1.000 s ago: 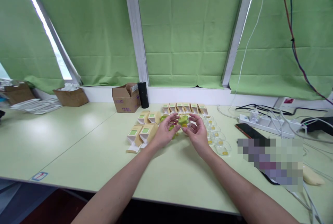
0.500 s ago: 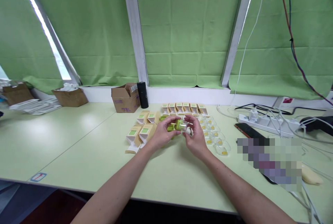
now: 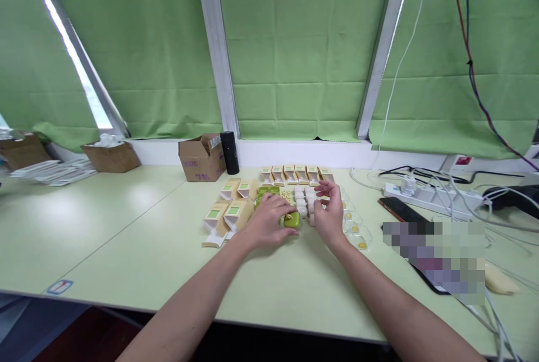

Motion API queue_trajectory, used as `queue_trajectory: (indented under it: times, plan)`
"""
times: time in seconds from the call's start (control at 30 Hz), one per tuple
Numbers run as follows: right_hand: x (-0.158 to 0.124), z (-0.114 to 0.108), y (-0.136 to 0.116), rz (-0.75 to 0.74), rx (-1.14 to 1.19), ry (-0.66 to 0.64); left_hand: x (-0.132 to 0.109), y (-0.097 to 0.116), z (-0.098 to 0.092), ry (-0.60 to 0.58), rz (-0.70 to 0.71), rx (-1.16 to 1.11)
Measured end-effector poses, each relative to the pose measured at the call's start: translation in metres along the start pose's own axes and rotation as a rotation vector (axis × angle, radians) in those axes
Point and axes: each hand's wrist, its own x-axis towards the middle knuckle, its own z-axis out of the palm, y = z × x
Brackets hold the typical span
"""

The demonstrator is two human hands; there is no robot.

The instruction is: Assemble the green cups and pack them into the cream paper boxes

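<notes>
Head view of a pale green surface (image 3: 126,221) under a window with green blinds. The left hand (image 3: 265,221) rests low on the surface with its fingers clamped on a small green case (image 3: 292,219), which lies flat on the surface just in front of the person. Pressing the case down in this way appears to steady it. The right hand (image 3: 330,213) hovers just beside the case, its fingers apart and loosely curled, holding nothing that can be seen, above rows of white pieces (image 3: 302,198). The stock lies sorted by kind, apparently so that each sort stays within reach of one hand. Kraft cartons (image 3: 236,211) stand to the left and in a row behind, and clear shells (image 3: 357,232) with yellow spots lie to the right. A cardboard box (image 3: 201,158), a black cylinder (image 3: 230,152) and a power strip (image 3: 425,197) lie well apart from the hands.
</notes>
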Motion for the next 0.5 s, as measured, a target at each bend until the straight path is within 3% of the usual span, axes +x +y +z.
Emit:
queue_trajectory:
  times: [0.33, 0.5]
  plan:
    - [-0.001, 0.003, 0.001, 0.034, 0.0, -0.039, -0.001, 0.007, 0.001, -0.124, 0.008, 0.087]
    - [-0.002, 0.003, 0.002, 0.032, 0.005, -0.05, -0.003, 0.011, 0.003, -0.132, 0.002, 0.077]
